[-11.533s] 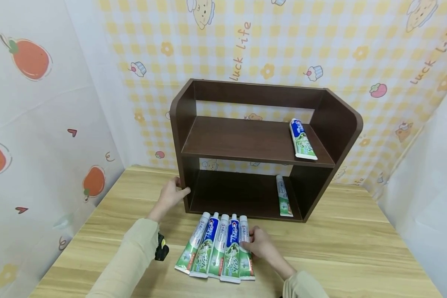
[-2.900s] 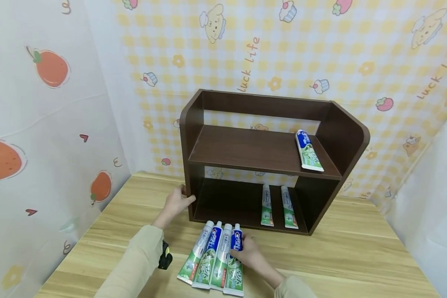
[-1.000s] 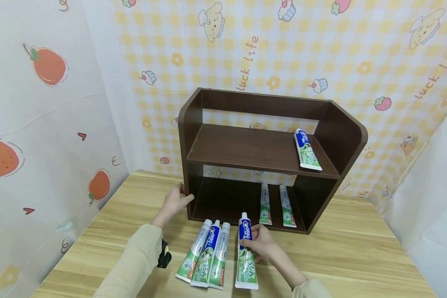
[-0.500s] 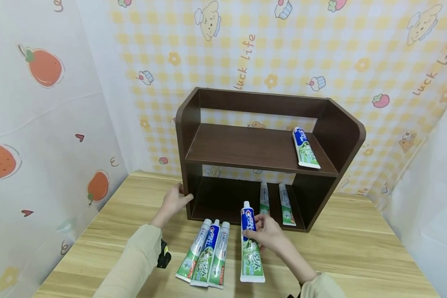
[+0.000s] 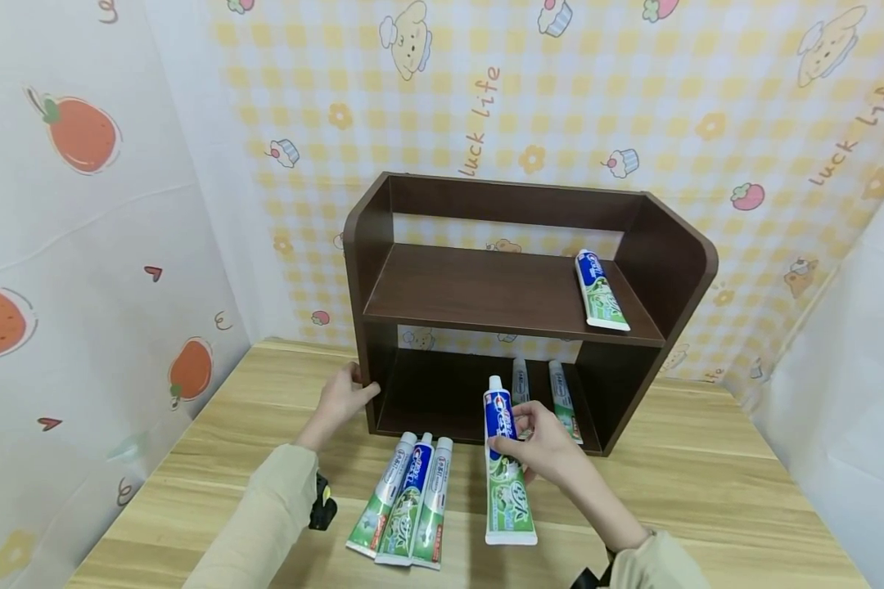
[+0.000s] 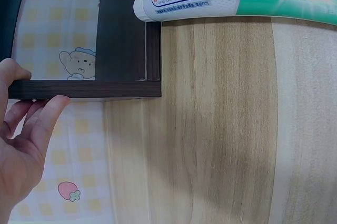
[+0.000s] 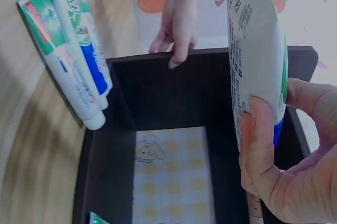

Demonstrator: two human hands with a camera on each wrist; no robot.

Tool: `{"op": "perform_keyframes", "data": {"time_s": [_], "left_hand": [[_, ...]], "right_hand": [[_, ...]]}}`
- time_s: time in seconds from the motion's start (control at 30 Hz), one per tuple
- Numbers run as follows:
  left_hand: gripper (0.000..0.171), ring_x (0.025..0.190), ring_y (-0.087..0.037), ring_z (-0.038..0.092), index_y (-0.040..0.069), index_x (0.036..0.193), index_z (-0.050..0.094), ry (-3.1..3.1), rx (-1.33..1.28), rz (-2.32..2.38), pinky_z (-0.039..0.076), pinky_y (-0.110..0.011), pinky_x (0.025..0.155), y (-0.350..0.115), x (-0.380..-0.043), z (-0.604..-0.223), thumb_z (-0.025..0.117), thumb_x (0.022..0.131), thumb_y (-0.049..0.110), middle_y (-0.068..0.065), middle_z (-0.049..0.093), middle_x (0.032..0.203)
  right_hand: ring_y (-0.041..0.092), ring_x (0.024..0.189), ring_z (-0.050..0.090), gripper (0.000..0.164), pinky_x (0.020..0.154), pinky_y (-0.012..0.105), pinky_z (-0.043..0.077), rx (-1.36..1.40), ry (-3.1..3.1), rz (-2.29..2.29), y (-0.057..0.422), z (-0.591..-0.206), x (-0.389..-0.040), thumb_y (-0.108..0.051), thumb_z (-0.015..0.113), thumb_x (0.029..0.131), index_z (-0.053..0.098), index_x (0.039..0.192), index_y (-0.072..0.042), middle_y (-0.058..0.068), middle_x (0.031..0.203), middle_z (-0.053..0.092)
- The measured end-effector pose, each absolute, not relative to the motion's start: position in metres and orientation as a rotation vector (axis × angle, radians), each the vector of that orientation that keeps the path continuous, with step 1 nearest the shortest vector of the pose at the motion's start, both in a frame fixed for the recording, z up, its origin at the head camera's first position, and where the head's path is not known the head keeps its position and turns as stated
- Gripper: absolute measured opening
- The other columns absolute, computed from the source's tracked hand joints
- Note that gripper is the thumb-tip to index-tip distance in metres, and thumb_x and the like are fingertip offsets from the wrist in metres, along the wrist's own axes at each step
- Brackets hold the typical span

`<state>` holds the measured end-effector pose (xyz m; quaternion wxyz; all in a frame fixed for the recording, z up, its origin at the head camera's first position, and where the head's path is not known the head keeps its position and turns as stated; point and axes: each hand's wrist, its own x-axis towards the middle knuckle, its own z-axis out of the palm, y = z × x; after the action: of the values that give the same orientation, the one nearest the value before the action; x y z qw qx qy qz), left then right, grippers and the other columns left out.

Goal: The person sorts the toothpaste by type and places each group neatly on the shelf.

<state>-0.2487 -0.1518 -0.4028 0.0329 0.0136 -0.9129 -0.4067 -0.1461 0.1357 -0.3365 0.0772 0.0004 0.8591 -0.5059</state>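
Note:
My right hand [image 5: 548, 446] pinches a blue-and-green toothpaste tube [image 5: 511, 511] between thumb and fingers, cap up, in front of the shelf's lower level. The right wrist view shows the white printed back of this toothpaste tube [image 7: 255, 50]. My left hand [image 5: 341, 401] grips the left side panel of a dark brown two-level shelf [image 5: 442, 286]; in the left wrist view its thumb and fingers lie on opposite faces of the panel [image 6: 89, 89]. Three toothpaste tubes lie fanned on the table, a blue-and-green tube [image 5: 407, 523] between two white-and-green ones.
One blue-and-green tube [image 5: 601, 293] lies on the upper level at the right. Two white-and-green tubes lie on the lower level, the right one [image 5: 563, 401] near the side panel, the other partly behind my right hand. A patterned cloth [image 5: 280, 82] hangs behind the shelf.
My right hand has taken the blue-and-green tube from the row's right end, lifted it and moved it rightward and toward the shelf. Earlier, another white-and-green tube came onto the lower level. My left hand stays put.

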Motion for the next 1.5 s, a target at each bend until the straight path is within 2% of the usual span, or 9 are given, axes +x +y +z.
{"op": "perform_keyframes", "data": {"time_s": [0.3, 0.6, 0.93, 1.2, 1.5], "left_hand": [[0.024, 0.050, -0.012, 0.042, 0.001, 0.089, 0.046, -2.802, 0.033, -1.267, 0.036, -0.025, 0.047, -0.153, -0.248, -0.404, 0.059, 0.082, 0.019, -0.005, 0.047, 0.064], [0.026, 0.049, -0.011, 0.040, 0.001, 0.091, 0.046, -2.803, 0.029, -1.280, 0.035, -0.025, 0.046, -0.153, -0.249, -0.405, 0.059, 0.081, 0.020, -0.002, 0.044, 0.060], [0.024, 0.050, -0.012, 0.042, 0.001, 0.090, 0.046, -2.801, 0.027, -1.272, 0.036, -0.025, 0.046, -0.154, -0.249, -0.405, 0.059, 0.081, 0.019, -0.005, 0.048, 0.063], [0.024, 0.053, -0.013, 0.049, 0.001, 0.089, 0.046, -2.799, 0.026, -1.288, 0.039, -0.025, 0.048, -0.154, -0.248, -0.403, 0.059, 0.081, 0.020, -0.009, 0.054, 0.069], [0.022, 0.057, -0.014, 0.046, 0.001, 0.088, 0.047, -2.797, 0.022, -1.273, 0.037, -0.025, 0.050, -0.153, -0.248, -0.403, 0.059, 0.081, 0.018, -0.009, 0.053, 0.071]], "right_hand": [[0.014, 0.065, 0.057, 0.055, 0.048, 0.032, 0.052, -0.018, 2.597, -1.497, 0.143, -0.313, -0.146, -0.015, 0.070, 0.076, 0.042, 0.120, 0.004, 0.013, 0.094, 0.051], [0.014, 0.064, 0.051, 0.057, 0.046, 0.030, 0.049, -0.066, 2.665, -1.454, 0.151, -0.290, -0.147, -0.019, 0.070, 0.078, 0.041, 0.121, 0.004, 0.013, 0.095, 0.052], [0.014, 0.066, 0.055, 0.059, 0.048, 0.027, 0.050, -0.058, 2.692, -1.440, 0.154, -0.272, -0.152, -0.022, 0.068, 0.079, 0.038, 0.124, 0.002, 0.015, 0.100, 0.051], [0.010, 0.058, 0.052, 0.064, 0.046, 0.023, 0.046, -0.113, 2.664, -1.465, 0.159, -0.254, -0.166, -0.025, 0.066, 0.081, 0.035, 0.129, 0.004, 0.016, 0.103, 0.054], [0.007, 0.054, 0.050, 0.063, 0.047, 0.023, 0.047, -0.147, 2.680, -1.448, 0.164, -0.232, -0.185, -0.024, 0.063, 0.083, 0.033, 0.129, 0.007, 0.014, 0.099, 0.054]]}}
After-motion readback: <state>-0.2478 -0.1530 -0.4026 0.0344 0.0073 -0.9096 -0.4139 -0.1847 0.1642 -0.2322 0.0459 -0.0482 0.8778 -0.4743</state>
